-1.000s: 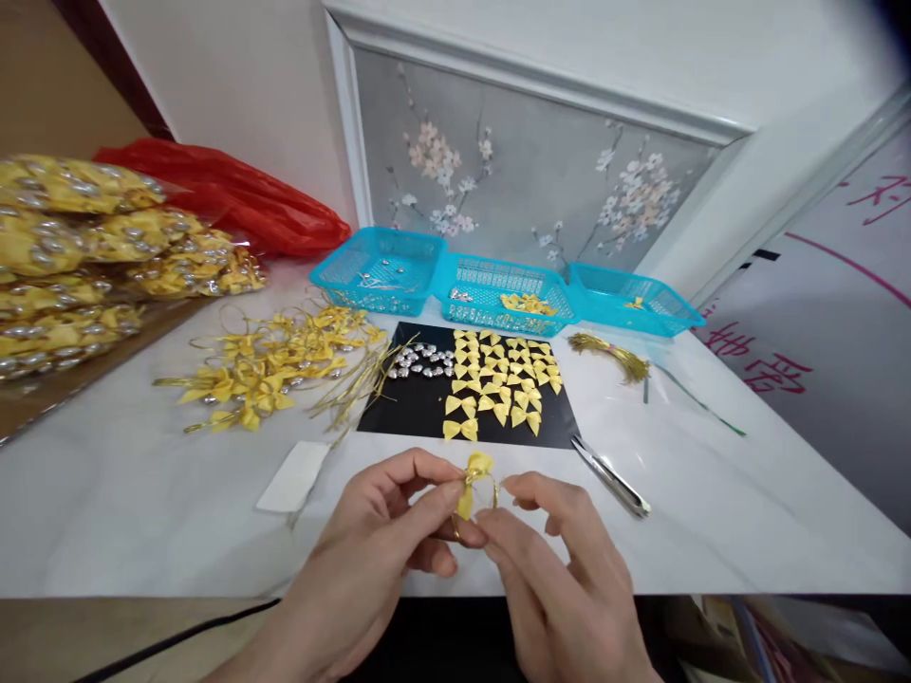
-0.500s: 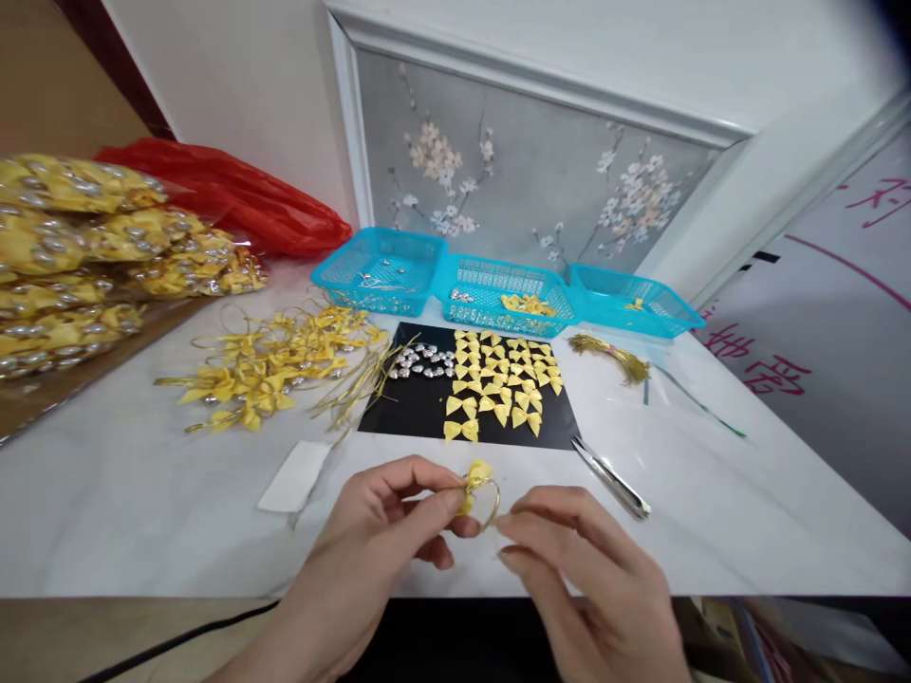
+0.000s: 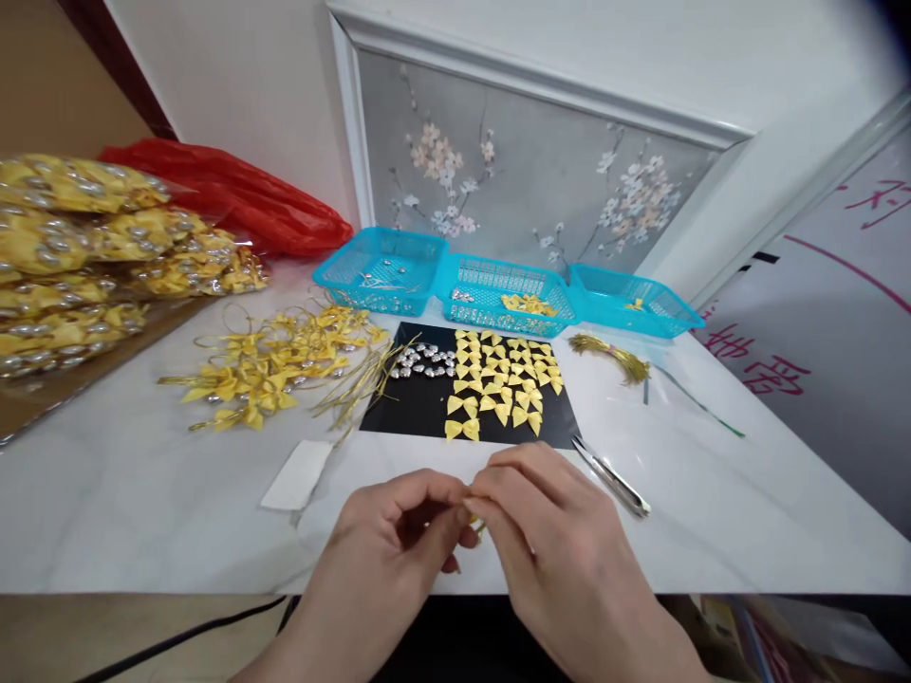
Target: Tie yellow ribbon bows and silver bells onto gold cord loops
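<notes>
My left hand (image 3: 399, 536) pinches a yellow ribbon bow (image 3: 476, 521) with a gold cord on it, just above the table's front edge. Fingers of my right hand (image 3: 562, 531) are closed on the same bow from the other side and cover most of it, so the cord loop barely shows. Beyond them lies a black mat (image 3: 399, 413) bearing rows of yellow bows (image 3: 462, 406) and a cluster of silver beads (image 3: 425, 359). Loose gold cords (image 3: 352, 389) cross the mat's left edge. To its left is a pile of bows with beads and cord loops (image 3: 274, 360).
Steel thread snips (image 3: 612, 477) lie right of the mat, below a tied bundle of gold cord (image 3: 610, 355). Blue baskets (image 3: 509, 275) line the wall. A white card (image 3: 297, 474) rests at left. Bagged yellow bows (image 3: 78, 256) and a red plastic bag (image 3: 234, 194) occupy the far left.
My right hand has moved left and met my left hand at the bow. The bow and its gold loop, plainly visible before, are now mostly covered by fingers.
</notes>
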A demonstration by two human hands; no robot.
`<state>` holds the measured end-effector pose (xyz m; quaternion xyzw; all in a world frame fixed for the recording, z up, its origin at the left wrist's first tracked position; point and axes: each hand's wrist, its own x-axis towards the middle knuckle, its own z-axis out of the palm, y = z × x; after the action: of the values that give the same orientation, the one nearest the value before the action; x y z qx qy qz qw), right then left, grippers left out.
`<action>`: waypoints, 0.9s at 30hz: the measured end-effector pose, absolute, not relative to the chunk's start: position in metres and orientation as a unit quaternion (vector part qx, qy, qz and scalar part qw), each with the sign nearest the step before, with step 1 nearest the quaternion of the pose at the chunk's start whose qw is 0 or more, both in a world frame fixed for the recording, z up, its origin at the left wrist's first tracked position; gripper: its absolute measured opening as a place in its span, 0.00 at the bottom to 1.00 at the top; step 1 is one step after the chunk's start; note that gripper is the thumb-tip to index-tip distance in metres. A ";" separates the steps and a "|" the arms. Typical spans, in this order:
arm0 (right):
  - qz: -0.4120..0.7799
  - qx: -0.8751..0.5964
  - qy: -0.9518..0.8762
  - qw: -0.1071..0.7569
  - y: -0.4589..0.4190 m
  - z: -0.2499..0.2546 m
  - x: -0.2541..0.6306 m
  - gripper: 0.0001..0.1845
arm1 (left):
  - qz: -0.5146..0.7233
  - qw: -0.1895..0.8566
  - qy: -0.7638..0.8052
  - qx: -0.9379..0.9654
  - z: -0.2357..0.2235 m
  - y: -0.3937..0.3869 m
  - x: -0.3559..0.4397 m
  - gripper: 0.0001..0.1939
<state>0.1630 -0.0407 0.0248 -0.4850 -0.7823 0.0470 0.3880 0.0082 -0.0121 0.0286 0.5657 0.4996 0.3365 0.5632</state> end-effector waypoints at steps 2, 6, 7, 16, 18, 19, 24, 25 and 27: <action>0.010 -0.484 -0.799 0.357 -0.040 0.024 0.159 0.13 | 0.325 0.555 0.502 0.578 0.028 -0.011 0.009 0.07; 0.018 -0.460 -0.809 0.366 -0.036 0.027 0.157 0.14 | 0.310 0.575 0.489 0.578 0.023 -0.009 0.009 0.08; 0.038 -0.454 -0.798 0.394 -0.034 0.030 0.157 0.14 | 0.311 0.584 0.483 0.573 0.021 -0.008 0.009 0.07; 0.456 -0.381 -0.619 0.513 -0.008 0.065 0.165 0.08 | 0.269 0.634 0.460 0.560 0.019 -0.007 0.005 0.09; 0.419 -0.354 -0.623 0.558 0.000 0.074 0.161 0.09 | 0.260 0.647 0.456 0.553 0.019 -0.006 0.005 0.09; 0.390 -0.345 -0.624 0.582 0.004 0.078 0.159 0.09 | 0.256 0.653 0.452 0.552 0.018 -0.006 0.005 0.09; 0.284 -0.352 -0.629 0.632 0.010 0.078 0.159 0.08 | 0.245 0.664 0.436 0.556 0.018 -0.007 0.003 0.09; 0.278 -0.365 -0.629 0.627 0.006 0.075 0.162 0.09 | 0.244 0.664 0.439 0.554 0.019 -0.007 0.002 0.09; 0.272 -0.414 -0.637 0.590 -0.005 0.065 0.171 0.10 | 0.249 0.659 0.453 0.546 0.022 -0.009 0.001 0.09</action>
<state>0.1714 -0.0049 0.0651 -0.4142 -0.6374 0.2723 0.5900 0.0011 -0.0090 0.0220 0.5463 0.4528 0.2487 0.6593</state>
